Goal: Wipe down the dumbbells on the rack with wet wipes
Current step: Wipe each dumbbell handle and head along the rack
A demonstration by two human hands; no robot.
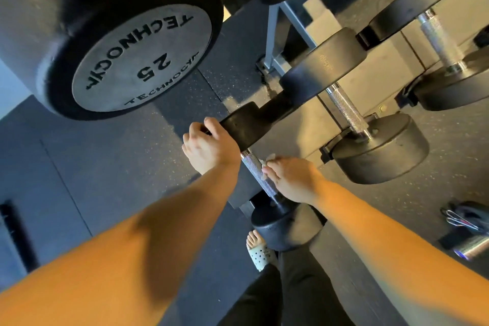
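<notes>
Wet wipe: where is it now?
Head view, just below centre: the wet wipe is held by the right hand against the knurled handle of the dumbbell that the left hand grips.

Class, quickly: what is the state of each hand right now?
Left hand: gripping the dumbbell head.
Right hand: pinching a wet wipe against the dumbbell handle.

"TECHNOGYM" and "25" on the big dumbbell's end cap (137,61).
</notes>
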